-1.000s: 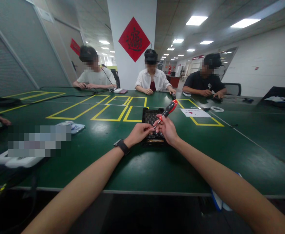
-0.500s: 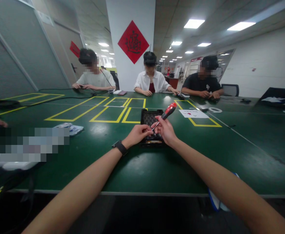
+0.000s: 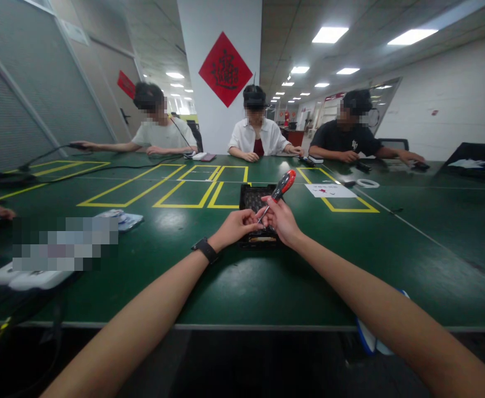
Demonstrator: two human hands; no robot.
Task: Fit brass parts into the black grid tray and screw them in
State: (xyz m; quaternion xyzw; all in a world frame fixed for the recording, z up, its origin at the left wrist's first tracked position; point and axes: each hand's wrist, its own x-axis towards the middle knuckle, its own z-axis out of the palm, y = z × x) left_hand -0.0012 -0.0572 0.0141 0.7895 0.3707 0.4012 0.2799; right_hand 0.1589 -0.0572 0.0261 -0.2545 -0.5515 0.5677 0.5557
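Observation:
My right hand [image 3: 283, 221] is closed on a screwdriver [image 3: 284, 184] with a red and black handle. The handle slants up and to the right, and the thin metal shaft points down to the left. The thumb and fingers of my left hand [image 3: 237, 228] pinch at the shaft's lower tip; whether a small bit is also between them is hidden. Below both hands a black case [image 3: 248, 194] lies on the table with its lid up. My hands cover much of its inside. A dark watch [image 3: 205, 250] is on my left wrist.
Yellow tape rectangles [image 3: 184, 194] mark the green table [image 3: 234, 293]. A white paper [image 3: 329, 190] and a tape roll [image 3: 367, 183] lie to the right. White devices [image 3: 43, 277], partly blurred, and cables [image 3: 6, 178] are on the left. Several people sit around the table.
My hands and the screwdriver have barely moved; its handle leans slightly further left. Across the table, the person on the left and the one on the right have each stretched an arm outward.

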